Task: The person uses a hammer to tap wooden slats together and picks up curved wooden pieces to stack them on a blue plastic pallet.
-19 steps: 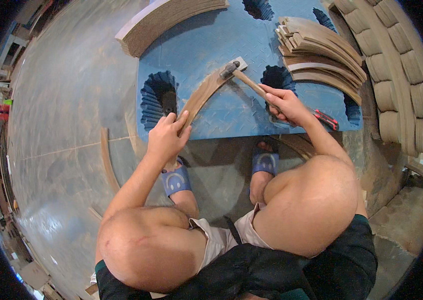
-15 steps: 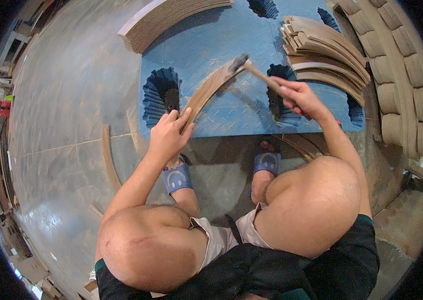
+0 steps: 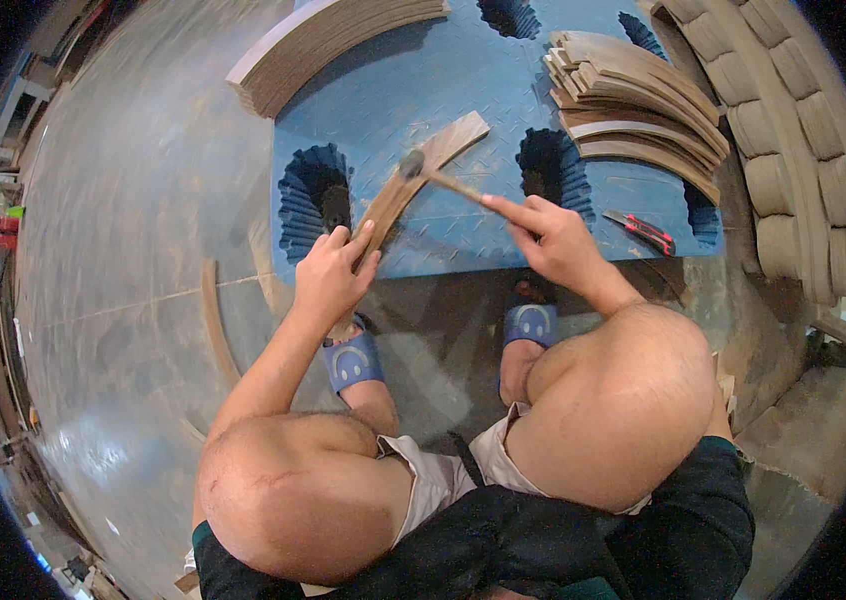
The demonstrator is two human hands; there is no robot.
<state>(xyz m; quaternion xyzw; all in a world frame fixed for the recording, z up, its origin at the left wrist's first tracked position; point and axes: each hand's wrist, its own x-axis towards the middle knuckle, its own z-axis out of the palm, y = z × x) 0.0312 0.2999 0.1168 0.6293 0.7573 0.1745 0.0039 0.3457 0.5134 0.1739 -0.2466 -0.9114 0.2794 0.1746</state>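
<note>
My left hand (image 3: 331, 272) grips the near end of a curved wooden strip (image 3: 455, 140), thumb on one side and fingers on the other. The strip lies slantwise on a blue plastic pallet (image 3: 443, 245), its far end pointing up and to the right. In my right hand (image 3: 555, 240) is a hammer (image 3: 455, 184), held by its thin wooden handle with the index finger along it. The dark hammer head is over the middle of the strip; whether it touches the wood I cannot tell.
A neat stack of curved strips (image 3: 343, 45) stands at the pallet's far left, a looser pile (image 3: 643, 110) at its right. A red and black utility knife (image 3: 643, 232) lies near the right corner. Deep holes (image 3: 548, 165) break the pallet top. Bundled wood (image 3: 778, 185) lines the right side.
The hammer head has moved from the strip's far end toward its middle, nearer my left hand. My right hand has come closer and lower, uncovering the utility knife. The left hand keeps its hold.
</note>
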